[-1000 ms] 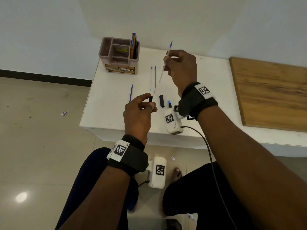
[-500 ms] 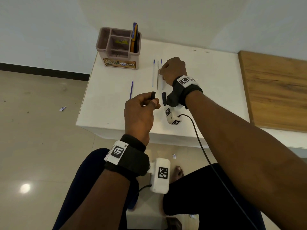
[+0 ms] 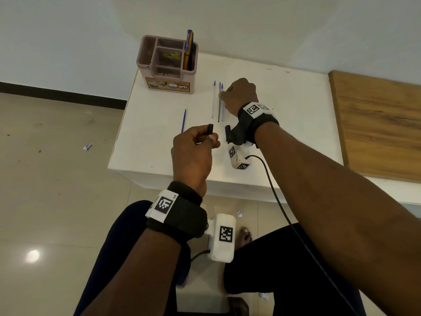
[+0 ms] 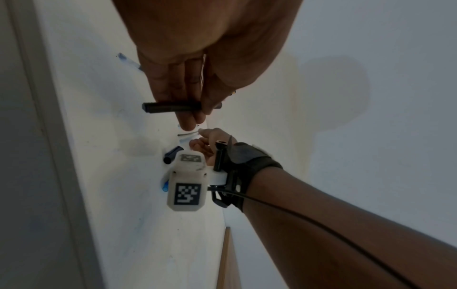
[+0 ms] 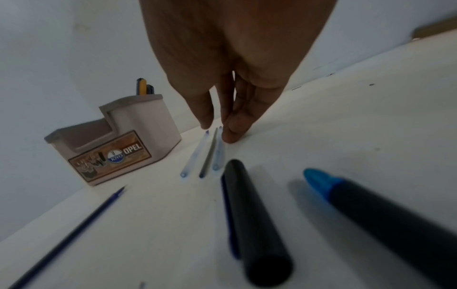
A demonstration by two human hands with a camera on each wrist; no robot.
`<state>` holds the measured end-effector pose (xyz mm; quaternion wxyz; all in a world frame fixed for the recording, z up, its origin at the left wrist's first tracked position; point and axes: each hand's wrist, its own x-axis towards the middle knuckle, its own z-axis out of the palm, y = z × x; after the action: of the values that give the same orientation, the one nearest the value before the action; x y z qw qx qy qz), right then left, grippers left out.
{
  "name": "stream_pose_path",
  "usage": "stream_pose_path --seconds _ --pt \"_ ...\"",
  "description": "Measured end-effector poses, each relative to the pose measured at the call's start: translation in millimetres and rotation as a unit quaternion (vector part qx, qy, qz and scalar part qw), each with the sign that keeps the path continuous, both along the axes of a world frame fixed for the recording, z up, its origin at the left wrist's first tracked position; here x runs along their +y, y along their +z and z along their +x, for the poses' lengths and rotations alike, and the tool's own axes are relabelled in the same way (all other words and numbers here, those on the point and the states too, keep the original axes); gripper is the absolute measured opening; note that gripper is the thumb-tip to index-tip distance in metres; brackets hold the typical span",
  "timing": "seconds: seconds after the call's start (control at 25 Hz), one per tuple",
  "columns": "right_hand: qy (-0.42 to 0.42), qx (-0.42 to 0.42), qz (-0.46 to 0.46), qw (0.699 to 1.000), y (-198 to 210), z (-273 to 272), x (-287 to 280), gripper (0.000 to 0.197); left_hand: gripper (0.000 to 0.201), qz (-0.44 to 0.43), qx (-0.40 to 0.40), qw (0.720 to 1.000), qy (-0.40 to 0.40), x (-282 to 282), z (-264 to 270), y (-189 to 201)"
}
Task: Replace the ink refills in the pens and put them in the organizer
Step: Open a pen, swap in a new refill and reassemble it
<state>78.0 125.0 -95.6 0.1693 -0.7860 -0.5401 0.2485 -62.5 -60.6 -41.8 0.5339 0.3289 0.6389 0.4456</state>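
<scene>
- Black pen barrel (image 4: 170, 107) pinched in left hand (image 3: 193, 153), held above the table's (image 3: 284, 124) near edge; likely kept ready for a fresh refill.
- Right hand (image 3: 239, 95) down on three refills (image 5: 209, 152) lying side by side; fingertips (image 5: 231, 135) touch the rightmost one. Whether it is pinched or only touched, cannot tell.
- Full blue refill (image 3: 183, 120) lies apart, left of the three; probably the replacement.
- Black cap (image 5: 254, 221) and blue-tipped piece (image 5: 371, 213) near the right wrist.
- Organizer (image 3: 167, 65) at the far left corner: pens (image 3: 188, 49) upright in its right compartment.
</scene>
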Motion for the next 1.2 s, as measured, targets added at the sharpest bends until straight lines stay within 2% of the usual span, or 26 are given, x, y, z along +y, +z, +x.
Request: stream_pose_path --seconds 0.12,0.2,0.32,0.48,0.68,0.88,1.0,1.12,1.2 --pt "0.019 0.021 0.038 0.999 23.4 -10.0 -13.5 0.032 0.026 -0.014 -0.001 1.000 0.023 -1.2 -3.9 0.8" --pt "0.066 0.032 0.042 0.996 39.0 -21.8 -28.4 0.031 0.026 -0.019 -0.003 0.999 0.039 -2.6 -8.9 2.4" --pt "0.139 0.053 -0.001 0.989 51.4 -45.8 -52.2 0.032 0.026 -0.022 0.001 0.998 0.064 -5.4 -18.4 4.6" --pt "0.209 -0.013 -0.097 0.973 37.6 -77.8 -60.7 0.038 0.026 -0.022 0.012 0.993 0.116 -7.8 -38.9 2.9" --pt "0.184 -0.076 -0.094 0.976 34.9 -102.8 -59.3 0.049 0.025 -0.013 0.013 0.991 0.136 -5.5 -56.0 0.2" --pt "0.172 -0.084 -0.109 0.975 40.3 -103.9 -53.8 0.045 0.027 -0.019 0.000 0.992 0.128 -3.9 -53.4 0.9" --pt "0.173 -0.084 -0.100 0.976 37.6 -103.8 -57.1 0.035 0.026 -0.019 -0.005 0.992 0.122 -3.0 -51.5 -0.1" --pt "0.187 -0.098 -0.092 0.973 36.8 -105.3 -63.3 0.039 0.026 -0.018 -0.006 0.993 0.118 -3.2 -50.4 -0.2" --pt "0.174 -0.075 -0.088 0.978 37.5 -100.5 -67.9 0.038 0.025 -0.018 -0.006 0.994 0.111 -3.9 -48.7 0.1"
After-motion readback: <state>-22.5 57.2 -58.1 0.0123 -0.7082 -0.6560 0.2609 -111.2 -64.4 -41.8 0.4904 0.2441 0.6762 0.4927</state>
